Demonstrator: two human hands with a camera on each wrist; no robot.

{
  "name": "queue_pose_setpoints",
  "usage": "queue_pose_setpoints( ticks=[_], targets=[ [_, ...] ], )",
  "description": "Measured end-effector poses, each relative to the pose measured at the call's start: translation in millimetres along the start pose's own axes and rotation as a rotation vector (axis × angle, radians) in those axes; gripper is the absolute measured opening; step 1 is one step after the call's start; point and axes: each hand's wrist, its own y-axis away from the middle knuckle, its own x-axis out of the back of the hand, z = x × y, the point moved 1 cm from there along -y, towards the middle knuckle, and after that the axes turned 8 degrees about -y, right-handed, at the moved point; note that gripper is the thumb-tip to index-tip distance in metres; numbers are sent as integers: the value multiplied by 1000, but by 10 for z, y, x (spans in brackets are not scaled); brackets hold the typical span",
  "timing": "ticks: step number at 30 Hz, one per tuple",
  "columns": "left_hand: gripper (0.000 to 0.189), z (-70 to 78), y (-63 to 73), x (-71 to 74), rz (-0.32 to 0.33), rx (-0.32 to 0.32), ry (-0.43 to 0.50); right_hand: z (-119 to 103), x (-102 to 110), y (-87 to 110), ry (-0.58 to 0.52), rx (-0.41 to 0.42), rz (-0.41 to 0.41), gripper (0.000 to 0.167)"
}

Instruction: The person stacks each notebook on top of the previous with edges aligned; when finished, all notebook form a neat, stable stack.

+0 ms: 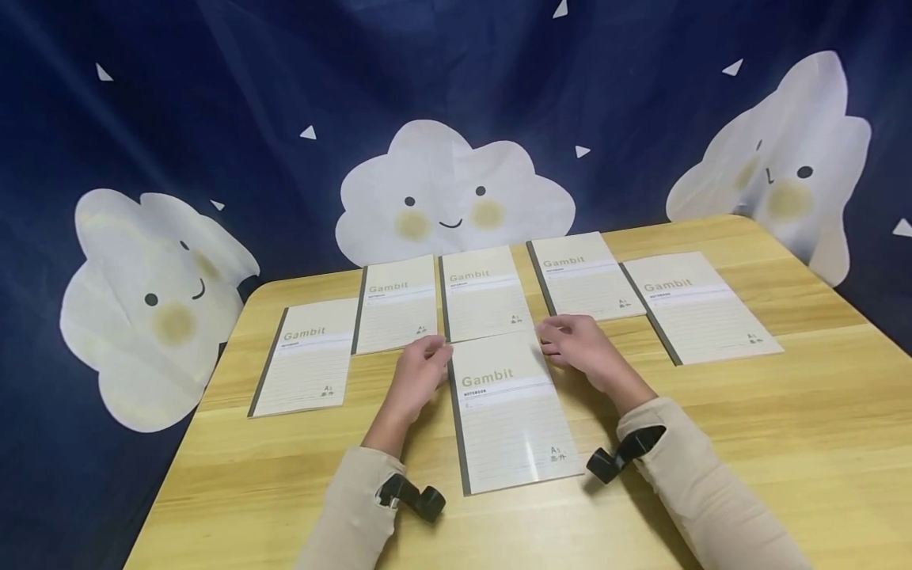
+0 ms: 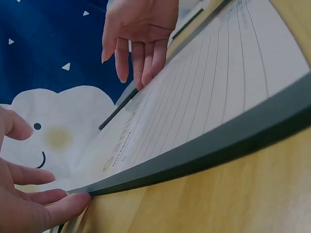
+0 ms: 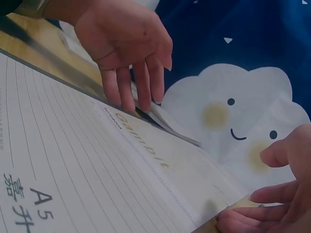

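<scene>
A cream "Gambit" notebook (image 1: 513, 419) with a dark spine lies flat on the table in front of me. My left hand (image 1: 419, 378) is at its upper left corner. In the left wrist view, the fingertips (image 2: 77, 204) touch the dark spine edge. Across the notebook, my right hand (image 1: 583, 347) is beside the upper right corner, its loosely extended fingers (image 3: 243, 218) right at the edge in the right wrist view. Neither hand curls round the notebook. Its top edge meets the lower edge of another notebook (image 1: 488, 294) behind it.
More matching notebooks surround it: one at far left (image 1: 302, 364), one at back left (image 1: 396, 309), one at back right (image 1: 586, 277) and one at right (image 1: 705, 309). Wooden table (image 1: 805, 443) underneath; a dark blue cloud-print curtain (image 1: 456, 63) hangs behind its far edge.
</scene>
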Motion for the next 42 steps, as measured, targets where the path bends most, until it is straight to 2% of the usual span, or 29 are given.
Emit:
queue_pose_setpoints(
  ticks=[7,13,27,42],
  targets=[
    [47,-45,10,12,-22,29,208,27,7,7,-54,6,3,50],
    [46,-69,-2,4,-20,42,315,35,8,6,-64,9,9,50],
    [39,-160,-50,21,-30,68,403,34,20,13,-121,-1,5,52],
    [37,-143,-57,27,-53,34,434,-53,31,67,-121,8,-35,53]
  ],
)
